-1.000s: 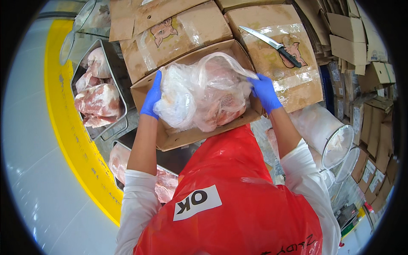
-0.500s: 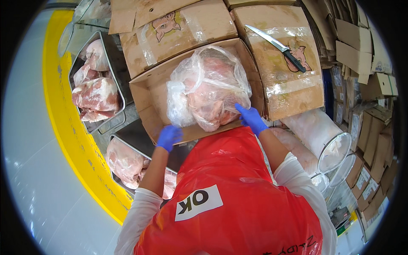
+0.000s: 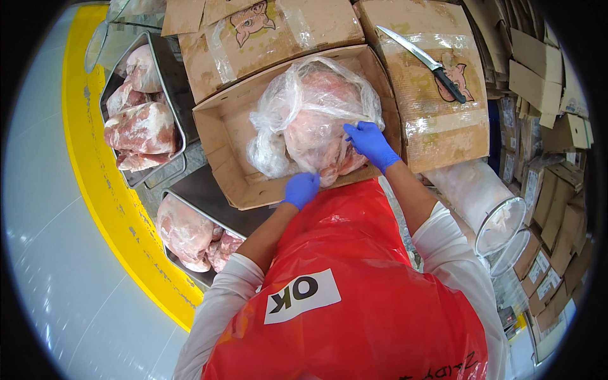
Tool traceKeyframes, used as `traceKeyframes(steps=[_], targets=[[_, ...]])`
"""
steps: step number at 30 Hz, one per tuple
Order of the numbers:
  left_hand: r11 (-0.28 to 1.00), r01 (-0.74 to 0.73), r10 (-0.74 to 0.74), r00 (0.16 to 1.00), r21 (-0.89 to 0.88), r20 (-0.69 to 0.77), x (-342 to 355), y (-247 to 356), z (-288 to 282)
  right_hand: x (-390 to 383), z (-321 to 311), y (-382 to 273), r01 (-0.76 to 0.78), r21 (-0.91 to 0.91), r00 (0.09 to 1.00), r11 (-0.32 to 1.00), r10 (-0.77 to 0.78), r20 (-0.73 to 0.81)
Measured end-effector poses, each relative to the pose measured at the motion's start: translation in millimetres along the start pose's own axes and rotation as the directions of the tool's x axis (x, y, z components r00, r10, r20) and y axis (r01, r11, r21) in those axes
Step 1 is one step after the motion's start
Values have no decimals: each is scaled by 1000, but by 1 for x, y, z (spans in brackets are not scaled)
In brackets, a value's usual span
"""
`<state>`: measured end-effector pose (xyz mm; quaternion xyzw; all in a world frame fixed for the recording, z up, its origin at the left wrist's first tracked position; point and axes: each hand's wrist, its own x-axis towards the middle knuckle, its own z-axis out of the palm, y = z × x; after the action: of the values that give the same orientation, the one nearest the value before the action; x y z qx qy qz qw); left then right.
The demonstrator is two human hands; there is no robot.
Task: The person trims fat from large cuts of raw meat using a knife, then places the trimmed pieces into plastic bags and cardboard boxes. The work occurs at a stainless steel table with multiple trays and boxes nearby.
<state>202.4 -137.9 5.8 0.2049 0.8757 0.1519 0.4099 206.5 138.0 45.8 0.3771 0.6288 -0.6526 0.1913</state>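
Note:
Large pieces of pink meat in a clear plastic bag [image 3: 316, 107] fill much of an open cardboard box [image 3: 218, 149]. My right hand [image 3: 373, 147], in a blue glove, pinches the bag film over the meat's right side. At the box's near edge, my left hand [image 3: 302, 189], gloved too, has its fingers closed on the near end of the bag. The film is bunched and crumpled on the left, inside the box.
A knife [image 3: 421, 63] with a black handle lies on a taped carton [image 3: 443, 136] at the right. Another carton [image 3: 285, 35] stands behind. Metal trays of meat [image 3: 140, 126] [image 3: 187, 231] sit at the left. Plastic-wrapped meat in a wire-rimmed holder [image 3: 465, 190] is at the right.
My left hand has moved right and slightly up, from the box's front left to the bag's near end. My right hand has shifted up over the bag and now pinches its film.

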Motion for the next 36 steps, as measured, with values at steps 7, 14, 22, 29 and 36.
traceKeyframes(steps=[7, 14, 22, 29, 36], targets=[[975, -206, 211, 976, -78, 60, -33, 49, -49, -34, -21, 24, 43, 85, 998, 995, -47, 42], [898, -327, 317, 945, -295, -83, 2, 100, -112, -72, 1, 88, 262, -270, 954, 926, -290, -69], [834, -193, 223, 975, -518, -3, -9, 129, -141, -78, 48, 59, 388, -465, 909, 796, -413, 51], [709, -257, 129, 963, -657, -237, -1, 160, -215, -69, 32, -20, 380, 35, 922, 924, -375, -93], [802, -323, 222, 942, -503, -251, 8, 117, -205, -80, 15, -125, 460, 166, 888, 872, -456, -67]])
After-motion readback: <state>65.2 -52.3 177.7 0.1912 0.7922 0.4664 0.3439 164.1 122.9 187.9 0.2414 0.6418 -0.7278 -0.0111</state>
